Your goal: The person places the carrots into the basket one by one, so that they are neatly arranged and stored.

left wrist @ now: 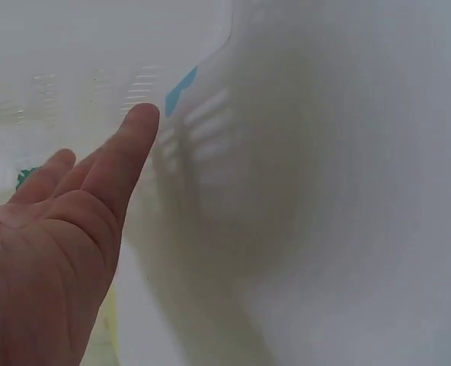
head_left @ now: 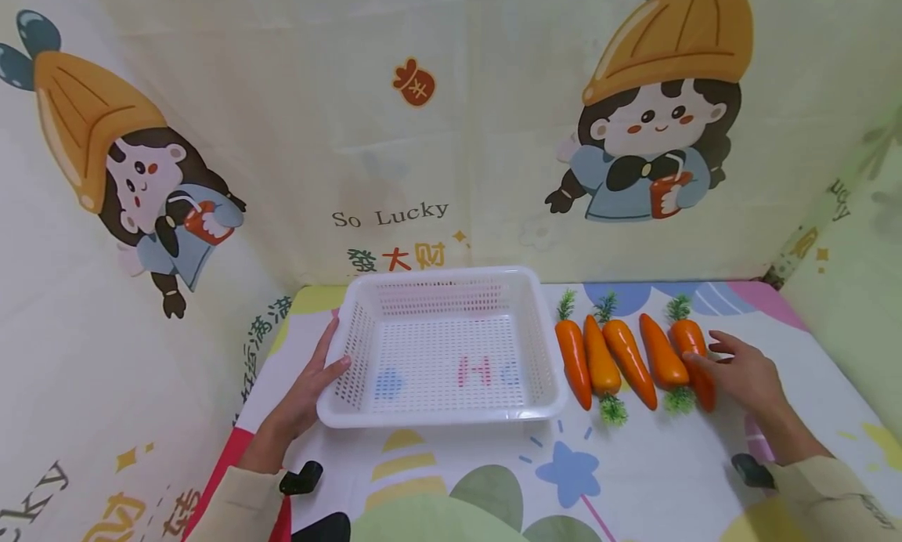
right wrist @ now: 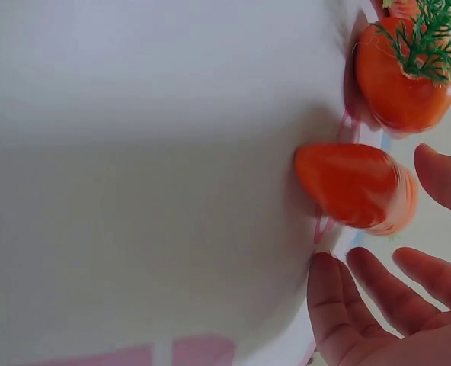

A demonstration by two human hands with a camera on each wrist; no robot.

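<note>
A white perforated plastic basket (head_left: 440, 417) sits on the table, its inside facing up. My left hand (head_left: 310, 389) rests against its left side, fingers straight along the outer wall and thumb over the rim. In the left wrist view, the left hand (left wrist: 81, 198) has its fingertips at the slotted wall. Several orange carrots (head_left: 630, 362) with green tops lie in a row right of the basket. Over the rightmost carrot (head_left: 689, 340) is my right hand (head_left: 750, 377). In the right wrist view, thumb and spread fingers stand around a carrot (right wrist: 347, 183), with gaps visible.
A patterned cloth (head_left: 507, 479) covers the table. Printed curtains (head_left: 493, 150) rise behind it and along both sides. Beside the rightmost carrot, another carrot (head_left: 662, 354) lies close by. A dark object (head_left: 324, 528) shows at the bottom edge, near the left sleeve.
</note>
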